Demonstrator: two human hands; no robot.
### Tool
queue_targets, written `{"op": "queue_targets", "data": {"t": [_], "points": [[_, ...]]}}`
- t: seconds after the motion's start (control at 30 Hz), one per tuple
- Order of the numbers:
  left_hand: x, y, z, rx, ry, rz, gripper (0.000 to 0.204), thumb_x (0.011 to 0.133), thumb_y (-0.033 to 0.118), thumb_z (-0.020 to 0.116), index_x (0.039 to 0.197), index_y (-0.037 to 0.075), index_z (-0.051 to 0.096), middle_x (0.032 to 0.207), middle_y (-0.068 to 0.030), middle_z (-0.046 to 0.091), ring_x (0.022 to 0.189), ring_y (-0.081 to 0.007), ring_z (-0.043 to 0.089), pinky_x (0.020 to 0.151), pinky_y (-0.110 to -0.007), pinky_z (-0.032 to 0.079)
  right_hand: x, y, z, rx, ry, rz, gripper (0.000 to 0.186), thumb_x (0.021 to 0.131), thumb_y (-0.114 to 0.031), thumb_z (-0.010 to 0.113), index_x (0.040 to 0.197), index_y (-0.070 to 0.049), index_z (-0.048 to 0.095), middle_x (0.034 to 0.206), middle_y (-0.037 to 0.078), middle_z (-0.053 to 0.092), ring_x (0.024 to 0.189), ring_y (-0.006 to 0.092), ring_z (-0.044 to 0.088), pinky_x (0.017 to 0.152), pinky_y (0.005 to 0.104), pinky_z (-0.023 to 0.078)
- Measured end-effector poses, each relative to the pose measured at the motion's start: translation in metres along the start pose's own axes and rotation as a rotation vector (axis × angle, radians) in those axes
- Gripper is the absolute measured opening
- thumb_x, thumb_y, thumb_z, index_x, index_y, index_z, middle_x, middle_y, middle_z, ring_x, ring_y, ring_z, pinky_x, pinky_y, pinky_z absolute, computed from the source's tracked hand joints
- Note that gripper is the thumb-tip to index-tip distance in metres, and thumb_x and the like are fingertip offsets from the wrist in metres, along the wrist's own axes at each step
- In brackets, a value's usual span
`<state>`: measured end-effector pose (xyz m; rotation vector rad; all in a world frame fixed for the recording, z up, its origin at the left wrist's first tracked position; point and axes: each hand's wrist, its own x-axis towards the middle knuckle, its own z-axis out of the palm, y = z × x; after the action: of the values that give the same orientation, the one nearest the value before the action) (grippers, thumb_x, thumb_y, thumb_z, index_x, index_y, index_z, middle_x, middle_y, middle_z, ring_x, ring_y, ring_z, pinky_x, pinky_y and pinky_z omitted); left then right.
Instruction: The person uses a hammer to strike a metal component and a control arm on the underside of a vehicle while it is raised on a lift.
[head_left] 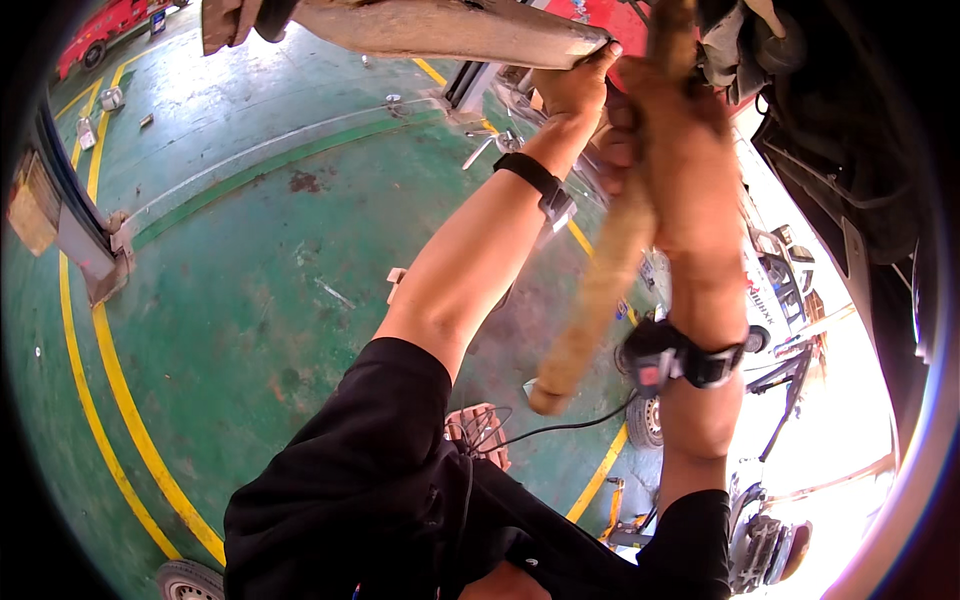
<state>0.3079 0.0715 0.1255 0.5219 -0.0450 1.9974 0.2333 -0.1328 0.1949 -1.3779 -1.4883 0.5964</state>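
Note:
Overhead, my left hand (573,92) is up against the end of a long rusty metal arm (430,32) under a raised vehicle. Its thumb shows at the arm's tip, while the other fingers are mostly hidden behind the metal. Close by on the right, my right hand (690,135) is closed around a thick wooden handle (592,300), smeared by motion. The handle slants from lower left up past my fist; its upper end runs out of the picture, so whatever head it may have is hidden.
Dark vehicle underside parts (850,120) hang at the upper right. A lift post (80,225) stands at left on the green floor (250,290). Below me are a reddish crate-like object (480,432) with a black cable, and a wheel (645,422). Another wheel (190,580) lies lower left.

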Motion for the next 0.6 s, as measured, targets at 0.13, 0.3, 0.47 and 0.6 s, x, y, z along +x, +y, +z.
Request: {"op": "queue_targets", "data": {"t": [0.13, 0.3, 0.47, 0.6], "points": [[0.096, -0.099, -0.038, 0.101, 0.22, 0.709, 0.024, 0.072, 0.002, 0.078, 0.093, 0.001, 0.067, 0.082, -0.0056, 0.067, 0.072, -0.0174, 0.062, 0.068, -0.031, 0.053, -0.01, 0.01, 0.015, -0.314, -0.28, -0.014, 0.021, 0.09, -0.017, 0.06, 0.078, -0.002, 0.052, 0.059, 0.001, 0.049, 0.044, 0.009, 0.046, 0.039, 0.0269, 0.038], [0.034, -0.057, -0.061, 0.191, 0.008, 0.178, 0.032, 0.066, 0.008, 0.086, 0.088, -0.004, 0.067, 0.088, -0.0078, 0.069, 0.078, -0.0177, 0.064, 0.069, -0.032, 0.053, 0.007, 0.009, 0.005, -0.129, -0.067, -0.105, 0.023, 0.091, -0.016, 0.058, 0.077, 0.0, 0.053, 0.059, 0.001, 0.05, 0.044, 0.0085, 0.047, 0.039, 0.0258, 0.039], [0.01, 0.007, -0.019, -0.259, -0.016, -0.202, 0.036, 0.073, 0.006, 0.079, 0.105, -0.002, 0.063, 0.1, -0.0067, 0.067, 0.087, -0.0184, 0.063, 0.072, -0.033, 0.053, -0.01, 0.034, 0.002, -0.32, -0.164, -0.119, 0.019, 0.091, -0.016, 0.06, 0.088, 0.002, 0.053, 0.059, 0.002, 0.051, 0.044, 0.0087, 0.048, 0.039, 0.0255, 0.038], [0.025, -0.002, -0.039, -0.064, -0.005, -0.003, 0.032, 0.074, 0.01, 0.079, 0.101, -0.002, 0.065, 0.096, -0.0066, 0.068, 0.088, -0.0176, 0.064, 0.076, -0.032, 0.052, -0.015, -0.004, -0.008, -0.337, -0.247, 0.01, 0.018, 0.091, -0.014, 0.06, 0.089, 0.002, 0.052, 0.056, 0.002, 0.05, 0.042, 0.0097, 0.047, 0.038, 0.0261, 0.038]]}}
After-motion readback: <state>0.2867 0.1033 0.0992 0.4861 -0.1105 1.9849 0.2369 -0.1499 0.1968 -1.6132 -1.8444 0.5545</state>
